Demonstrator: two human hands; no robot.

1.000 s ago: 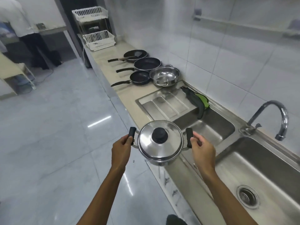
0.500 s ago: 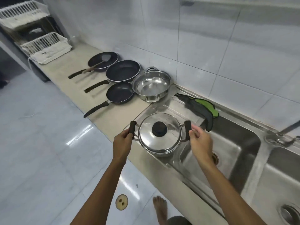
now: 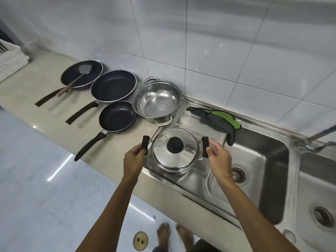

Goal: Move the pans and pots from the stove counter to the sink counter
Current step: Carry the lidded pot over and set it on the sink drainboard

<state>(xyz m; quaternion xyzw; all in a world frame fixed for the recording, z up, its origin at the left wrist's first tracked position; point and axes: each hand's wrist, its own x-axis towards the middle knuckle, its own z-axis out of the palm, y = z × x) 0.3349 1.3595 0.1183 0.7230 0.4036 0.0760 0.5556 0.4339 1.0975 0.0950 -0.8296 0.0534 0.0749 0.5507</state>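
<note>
A steel pot with a lid (image 3: pixel 181 158) and a black knob rests on the sink's drainboard (image 3: pixel 190 180), close to the counter's front edge. My left hand (image 3: pixel 133 159) is wrapped around its left black handle. My right hand (image 3: pixel 219 159) pinches the right black handle with its fingertips. To the left on the beige counter (image 3: pixel 27 88) lie three dark frying pans: a small one (image 3: pixel 117 116), a larger one (image 3: pixel 113 86), and a far one (image 3: pixel 72 77) with a spatula in it. An open steel pot (image 3: pixel 156 101) stands beside them by the wall.
A grey and green glove (image 3: pixel 218 119) hangs over the edge of the left sink basin (image 3: pixel 263 170). A second basin (image 3: pixel 318 188) and a faucet (image 3: pixel 312 140) are at the right. A white dish rack (image 3: pixel 11 59) stands far left. My bare feet (image 3: pixel 163 233) are on the tiled floor.
I carried the lidded pot forward from over the floor to the drainboard and lowered it there. My right fingers have loosened to a fingertip hold on the handle.
</note>
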